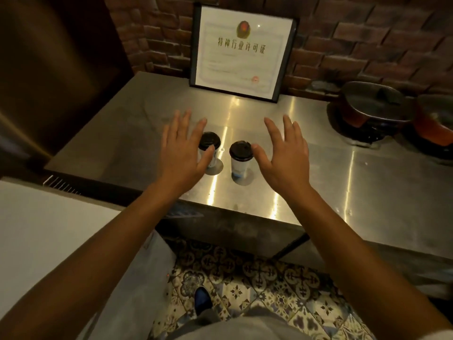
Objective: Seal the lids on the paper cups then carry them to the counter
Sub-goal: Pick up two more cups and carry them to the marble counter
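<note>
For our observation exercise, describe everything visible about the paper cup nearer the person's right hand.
The right paper cup stands upright on the steel counter, beside a second cup and apart from it. Its body looks pale, with a bluish mark near the base. A dark round lid sits on top. The open right hand is close beside it; whether the thumb touches the lid is unclear.

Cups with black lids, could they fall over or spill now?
Maybe. Both cups are tall and narrow on a shiny steel counter, so a bump from the open left hand or right hand could tip one. They also stand close together, so one might knock over the other. I can't tell whether the lids are sealed.
</note>
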A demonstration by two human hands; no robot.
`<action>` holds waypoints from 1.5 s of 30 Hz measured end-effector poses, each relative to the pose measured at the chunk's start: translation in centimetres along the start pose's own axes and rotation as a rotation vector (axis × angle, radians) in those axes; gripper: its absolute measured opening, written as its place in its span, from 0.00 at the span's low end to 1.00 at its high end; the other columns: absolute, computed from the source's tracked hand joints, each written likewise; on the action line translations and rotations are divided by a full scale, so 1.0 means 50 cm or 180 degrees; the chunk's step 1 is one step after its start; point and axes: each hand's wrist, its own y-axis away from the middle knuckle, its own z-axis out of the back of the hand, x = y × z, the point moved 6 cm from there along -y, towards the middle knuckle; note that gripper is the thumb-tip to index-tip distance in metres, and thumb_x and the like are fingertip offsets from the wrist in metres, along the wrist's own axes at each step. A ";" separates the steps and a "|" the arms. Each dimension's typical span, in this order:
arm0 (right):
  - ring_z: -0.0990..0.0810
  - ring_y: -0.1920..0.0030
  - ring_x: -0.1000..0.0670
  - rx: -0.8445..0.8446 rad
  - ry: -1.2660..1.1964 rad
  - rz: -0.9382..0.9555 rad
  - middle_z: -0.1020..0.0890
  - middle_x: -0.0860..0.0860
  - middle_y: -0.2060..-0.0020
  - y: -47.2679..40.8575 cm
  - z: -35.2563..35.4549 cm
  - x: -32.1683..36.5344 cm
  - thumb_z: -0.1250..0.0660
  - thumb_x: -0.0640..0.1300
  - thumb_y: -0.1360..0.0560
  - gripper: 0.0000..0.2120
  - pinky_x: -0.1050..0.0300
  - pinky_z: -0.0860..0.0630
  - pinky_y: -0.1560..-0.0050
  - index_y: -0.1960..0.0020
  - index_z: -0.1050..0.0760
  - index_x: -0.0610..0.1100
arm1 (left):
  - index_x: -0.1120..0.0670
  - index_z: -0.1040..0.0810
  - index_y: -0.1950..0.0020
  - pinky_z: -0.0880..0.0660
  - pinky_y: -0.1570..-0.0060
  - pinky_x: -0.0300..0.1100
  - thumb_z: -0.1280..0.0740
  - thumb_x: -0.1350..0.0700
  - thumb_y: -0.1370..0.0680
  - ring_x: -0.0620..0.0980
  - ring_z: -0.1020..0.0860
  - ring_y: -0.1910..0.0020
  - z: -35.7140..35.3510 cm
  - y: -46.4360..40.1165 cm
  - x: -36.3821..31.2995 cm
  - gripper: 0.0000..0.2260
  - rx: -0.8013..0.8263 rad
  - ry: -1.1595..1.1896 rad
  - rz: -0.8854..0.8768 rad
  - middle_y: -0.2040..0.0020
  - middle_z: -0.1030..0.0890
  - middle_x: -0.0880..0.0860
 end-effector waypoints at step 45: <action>0.28 0.30 0.42 0.1780 -0.0370 0.1104 0.32 0.50 0.24 -0.343 -0.432 0.010 0.28 0.62 0.30 0.34 0.44 0.22 0.41 0.26 0.33 0.60 | 0.39 0.33 0.25 0.26 0.42 0.42 0.30 0.37 0.25 0.52 0.25 0.36 -0.247 -0.078 0.237 0.30 0.0747 0.0797 0.2045 0.31 0.29 0.51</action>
